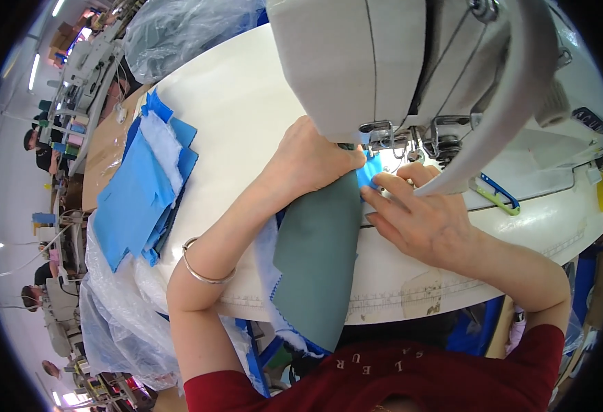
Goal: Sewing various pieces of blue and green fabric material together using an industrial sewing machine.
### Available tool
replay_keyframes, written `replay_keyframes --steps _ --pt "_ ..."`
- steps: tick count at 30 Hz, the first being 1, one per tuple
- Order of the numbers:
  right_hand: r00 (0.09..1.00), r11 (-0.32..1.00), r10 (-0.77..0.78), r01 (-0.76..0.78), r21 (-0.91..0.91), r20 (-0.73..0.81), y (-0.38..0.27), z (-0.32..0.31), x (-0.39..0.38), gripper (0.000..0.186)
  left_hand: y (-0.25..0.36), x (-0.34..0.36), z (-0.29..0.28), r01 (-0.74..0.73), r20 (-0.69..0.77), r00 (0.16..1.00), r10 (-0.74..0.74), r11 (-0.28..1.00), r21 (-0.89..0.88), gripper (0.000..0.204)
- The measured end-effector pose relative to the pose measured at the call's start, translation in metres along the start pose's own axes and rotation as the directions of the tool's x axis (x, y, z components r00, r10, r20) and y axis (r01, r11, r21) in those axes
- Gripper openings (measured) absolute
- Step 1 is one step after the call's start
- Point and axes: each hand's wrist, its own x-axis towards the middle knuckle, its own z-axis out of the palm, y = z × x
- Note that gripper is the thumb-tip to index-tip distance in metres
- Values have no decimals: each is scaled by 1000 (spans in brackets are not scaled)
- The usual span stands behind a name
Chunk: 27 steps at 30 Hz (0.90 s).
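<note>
At the sewing machine's needle area (397, 147), my left hand (311, 161) is closed on the upper end of a grey-green fabric piece (322, 254), thumb pointing right; its other fingers are partly hidden by the machine head. The piece hangs over the table's front edge, with white fleecy lining and a blue edge showing along its left side. A bit of bright blue fabric (368, 172) lies under the machine's light. My right hand (421, 216) has its fingers bent and apart, fingertips at this blue fabric just right of the grey-green piece.
The white machine head (356, 62) overhangs both hands. A stack of cut blue fabric pieces (133, 202) lies at the table's left. Small thread snips (499, 194) rest at the right. Clear plastic sheeting (126, 309) hangs at the left edge. Other people and machines are farther left.
</note>
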Motion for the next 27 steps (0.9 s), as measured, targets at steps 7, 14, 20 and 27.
replay_keyframes --steps 7,14,20,27 --pt "1000 1000 4 -4 -19 21 0 1 0 32 5 0 -3 119 48 992 -120 993 8 24" --pt "997 1000 16 -15 -10 81 1 -3 2 30 2 -3 -11 48 60 997 -43 995 -82 30" --pt "998 999 13 -10 -47 56 0 -1 1 31 -7 2 -9 11 58 998 -10 1000 -26 32" --pt "998 999 7 -4 -50 56 1 -2 2 38 -5 4 -14 -84 -21 996 83 994 -76 30"
